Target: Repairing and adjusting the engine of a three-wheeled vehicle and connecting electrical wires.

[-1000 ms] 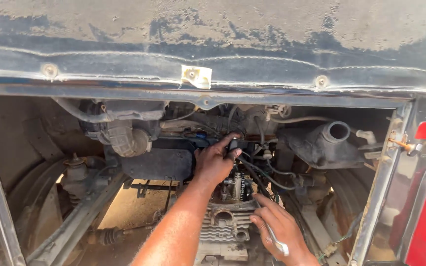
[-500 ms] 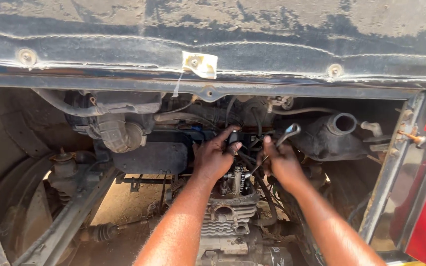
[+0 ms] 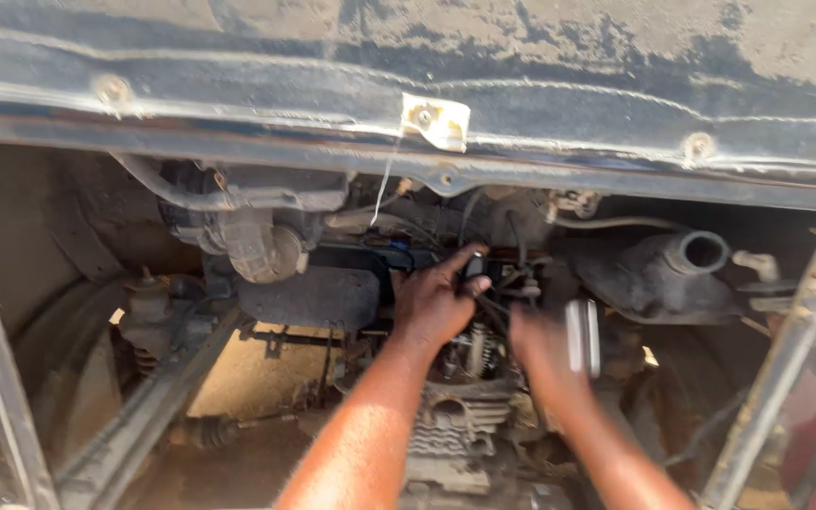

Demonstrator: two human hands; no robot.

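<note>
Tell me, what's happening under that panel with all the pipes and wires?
A person is reaching with both bare hands into an open, grimy engine bay. The left hand grips a dark part among the black wires above the finned engine. The right hand is blurred in motion and holds a shiny metal tool beside it. A dark pipe sits off to the right.

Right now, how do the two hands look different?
The left hand is sharp and rests on black parts high on the engine; the right hand is blurred. The right hand holds a shiny metal tool; the left hand holds no tool. Both are bare, inside the engine bay.
</note>
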